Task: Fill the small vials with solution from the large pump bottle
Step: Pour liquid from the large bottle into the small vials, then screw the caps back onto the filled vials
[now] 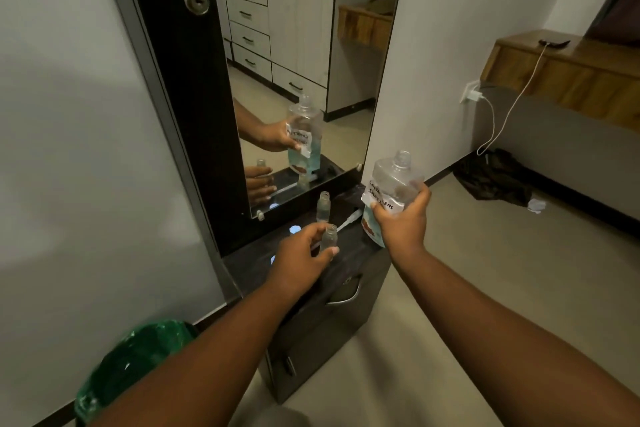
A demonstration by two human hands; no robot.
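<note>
Dark cabinet top (349, 239) below mirror (304, 45); left hand (300, 255) pinching vial (328, 238), right hand (403, 218) seemingly gripping bottle (391, 184).

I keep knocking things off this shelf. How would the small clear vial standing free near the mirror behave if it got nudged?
The small clear vial is tall and narrow with a small base, so it would probably tip easily. It seems light, and with no cap on its open neck, anything inside might spill. Once down, its round body may roll along the dark glossy shelf.
</note>
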